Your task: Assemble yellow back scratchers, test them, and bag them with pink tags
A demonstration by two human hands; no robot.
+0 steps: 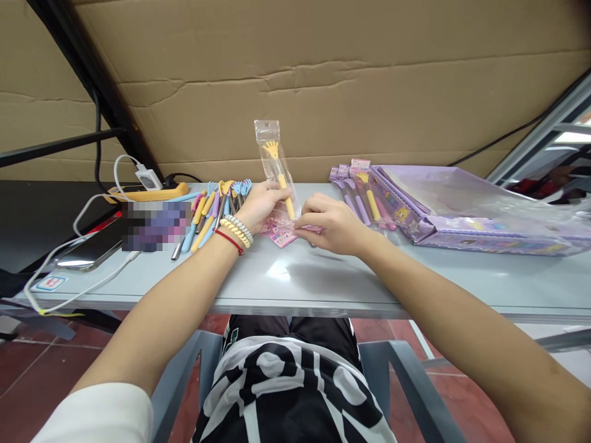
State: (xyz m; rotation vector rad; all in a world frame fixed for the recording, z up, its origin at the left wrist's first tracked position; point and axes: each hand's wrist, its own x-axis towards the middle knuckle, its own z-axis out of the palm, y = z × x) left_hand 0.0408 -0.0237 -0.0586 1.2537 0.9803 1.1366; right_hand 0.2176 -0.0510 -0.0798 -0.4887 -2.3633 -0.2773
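My left hand [264, 206] grips a yellow hand-shaped back scratcher [285, 195] inside a clear plastic bag [266, 130], its claw end pointing up and away. At the lower end of that bag my right hand [330, 224] is closed, fingertips pinched together; it seems to hold the bag's edge, though the fingers partly cover it. Pink printed cards [282, 237] lie on the table just under the hands. Left of my left hand is a pile of unbagged back scratchers [203, 215] in yellow, blue and purple. Several bagged back scratchers [372, 203] with pink cards lie to the right.
A purple display box [498, 237] with clear plastic over it stands at the right of the grey table [295, 280]. A phone [95, 246], white cables and a yellow power strip [152, 193] are at the left. Cardboard [323, 104] walls the back.
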